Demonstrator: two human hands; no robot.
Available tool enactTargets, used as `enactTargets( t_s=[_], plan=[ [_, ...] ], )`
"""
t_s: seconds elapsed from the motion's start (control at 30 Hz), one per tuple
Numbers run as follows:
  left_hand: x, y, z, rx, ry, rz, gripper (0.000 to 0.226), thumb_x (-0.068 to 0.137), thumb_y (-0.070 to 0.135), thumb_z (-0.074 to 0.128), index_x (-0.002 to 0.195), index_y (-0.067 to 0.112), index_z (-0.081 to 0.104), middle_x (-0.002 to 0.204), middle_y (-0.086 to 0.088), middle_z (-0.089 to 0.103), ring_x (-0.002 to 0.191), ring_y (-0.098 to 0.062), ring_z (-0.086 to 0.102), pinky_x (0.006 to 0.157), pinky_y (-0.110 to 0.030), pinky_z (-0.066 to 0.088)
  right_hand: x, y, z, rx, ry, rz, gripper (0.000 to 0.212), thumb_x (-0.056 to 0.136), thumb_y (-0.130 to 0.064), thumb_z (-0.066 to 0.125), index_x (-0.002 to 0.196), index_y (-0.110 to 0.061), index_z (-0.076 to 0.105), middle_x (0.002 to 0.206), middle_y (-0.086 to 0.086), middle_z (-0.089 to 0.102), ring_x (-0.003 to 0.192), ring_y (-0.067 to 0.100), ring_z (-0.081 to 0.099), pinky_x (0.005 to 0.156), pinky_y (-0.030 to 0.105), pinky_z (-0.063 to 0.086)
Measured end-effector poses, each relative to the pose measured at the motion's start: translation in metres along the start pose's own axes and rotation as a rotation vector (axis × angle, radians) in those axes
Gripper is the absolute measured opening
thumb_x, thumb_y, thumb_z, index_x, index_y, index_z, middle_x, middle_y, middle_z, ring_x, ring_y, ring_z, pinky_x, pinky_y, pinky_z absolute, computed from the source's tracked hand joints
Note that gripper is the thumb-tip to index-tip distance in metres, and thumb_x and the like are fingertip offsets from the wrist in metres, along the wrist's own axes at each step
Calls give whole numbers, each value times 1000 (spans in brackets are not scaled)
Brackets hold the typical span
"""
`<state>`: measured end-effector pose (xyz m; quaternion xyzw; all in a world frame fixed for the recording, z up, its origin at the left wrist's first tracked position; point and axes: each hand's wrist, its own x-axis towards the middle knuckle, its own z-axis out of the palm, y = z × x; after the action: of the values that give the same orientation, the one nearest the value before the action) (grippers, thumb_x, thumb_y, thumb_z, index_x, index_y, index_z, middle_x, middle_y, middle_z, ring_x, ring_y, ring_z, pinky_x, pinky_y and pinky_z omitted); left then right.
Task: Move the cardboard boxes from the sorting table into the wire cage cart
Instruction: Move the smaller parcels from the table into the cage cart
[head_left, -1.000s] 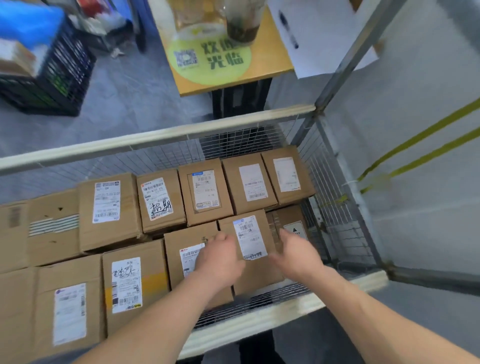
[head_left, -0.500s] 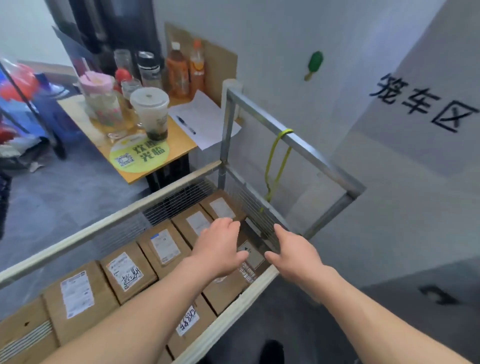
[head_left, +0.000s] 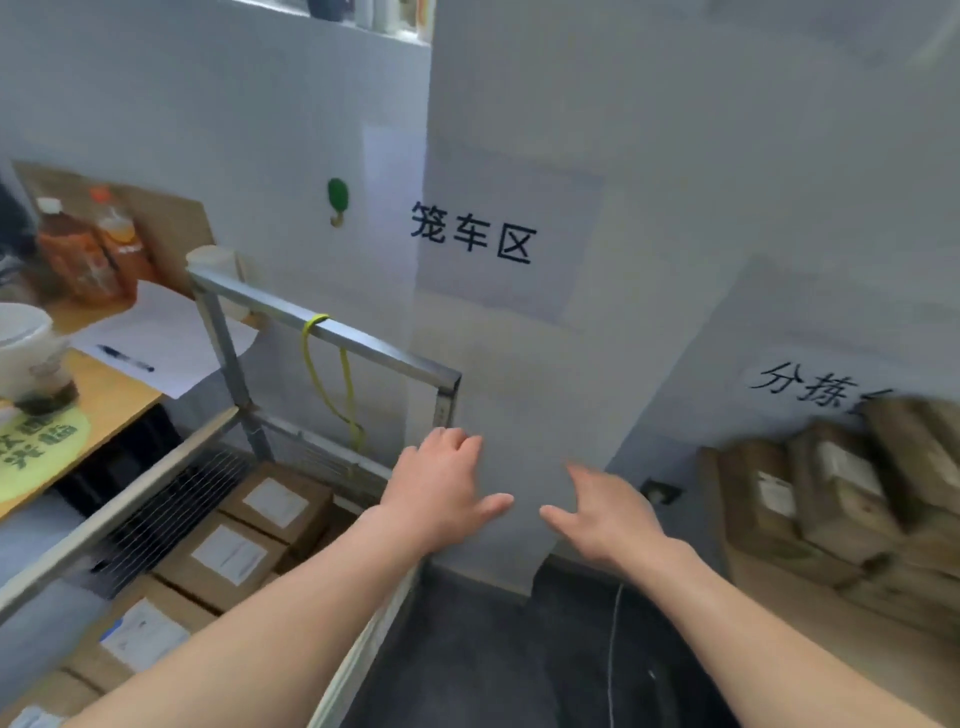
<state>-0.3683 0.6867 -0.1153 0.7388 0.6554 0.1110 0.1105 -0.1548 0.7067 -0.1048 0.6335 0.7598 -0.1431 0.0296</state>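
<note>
- L hand (head_left: 441, 483) by the corner post of the wire cage cart (head_left: 332, 332), palm down, fingers loosely spread, holding nothing; contact w/ post can't be told
- R hand (head_left: 608, 514) just beside it on the right, outside the cart, above dark floor (head_left: 519, 649); thumb out, fingers relaxed & apart, also empty; hands near each other, not touching
- boxes in cart (head_left: 228, 556) low left, partly under L forearm: brown cardboard, white labels up, packed edge to edge in rows
- Cart frame: pale rail along far side, wire mesh below it, grey metal top bar w/ yellow strap (head_left: 324, 374) looped over it & hanging down
- stacked boxes (head_left: 779, 499) at right edge, brown, heavily blurred, labels unreadable; whatever carries them can't be made out
- Orange counter (head_left: 114, 400) far left behind cart: lidded cup (head_left: 26, 353), two drink bottles (head_left: 78, 249), white sheet (head_left: 171, 338) w/ pen (head_left: 124, 358), round green sticker (head_left: 36, 447)
- Pale wall at back: sign 笼车区 (head_left: 470, 236), green hook (head_left: 337, 200) to its left, 2nd sign (head_left: 810, 389) above the stack, cut off
</note>
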Motion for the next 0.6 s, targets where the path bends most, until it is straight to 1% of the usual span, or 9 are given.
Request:
enactTargets(
  t_s=[0.1, 0.17, 0.27, 0.4, 0.47, 0.53, 0.6],
  plan=[
    [21, 55, 9, 11, -8, 77, 78, 80, 74, 53, 137, 20, 48, 139, 0, 50, 132, -22, 43, 104, -41, 42, -19, 57, -18, 4, 60, 71, 62, 89, -61, 55, 142, -30, 45, 140, 2, 59, 127, 26, 55, 100, 40, 47],
    [31, 94, 15, 23, -32, 126, 77, 81, 73, 53, 136, 21, 47, 139, 0, 50, 131, -24, 44, 102, -41, 41, -29, 97, -27, 27, 94, 135, 67, 89, -62, 55, 144, -26, 44, 141, 5, 58, 129, 27, 54, 102, 40, 46],
    [45, 148, 23, 35, -70, 189, 78, 82, 72, 52, 140, 20, 44, 144, 0, 46, 134, -23, 41, 103, -43, 40, -47, 152, -38, 71, 131, 206, 69, 89, -61, 56, 144, -21, 44, 140, 5, 58, 128, 26, 55, 101, 41, 48],
    [62, 223, 35, 71, -96, 282, 79, 85, 71, 52, 142, 18, 42, 146, -3, 44, 137, -24, 37, 107, -43, 38, -76, 223, -48, 103, 213, 285, 74, 91, -60, 59, 150, -19, 39, 143, 3, 56, 129, 24, 54, 101, 40, 49],
    [68, 263, 42, 110, -108, 339, 79, 86, 73, 50, 143, 18, 41, 146, -4, 44, 136, -25, 38, 106, -43, 38, -94, 257, -53, 114, 233, 323, 66, 90, -60, 60, 143, -22, 45, 133, 2, 61, 121, 23, 58, 95, 40, 52],
    [71, 304, 52, 124, -123, 391, 82, 86, 73, 49, 146, 18, 38, 148, -4, 42, 137, -24, 38, 107, -42, 39, -113, 289, -59, 126, 254, 351, 55, 89, -59, 61, 132, -26, 51, 123, -2, 64, 114, 22, 61, 88, 39, 53],
    [73, 343, 63, 116, -137, 447, 84, 86, 74, 49, 147, 18, 38, 149, -3, 42, 138, -23, 38, 108, -42, 39, -132, 321, -63, 140, 281, 394, 54, 89, -57, 62, 131, -25, 53, 125, -2, 63, 116, 22, 60, 89, 39, 53]
  ],
)
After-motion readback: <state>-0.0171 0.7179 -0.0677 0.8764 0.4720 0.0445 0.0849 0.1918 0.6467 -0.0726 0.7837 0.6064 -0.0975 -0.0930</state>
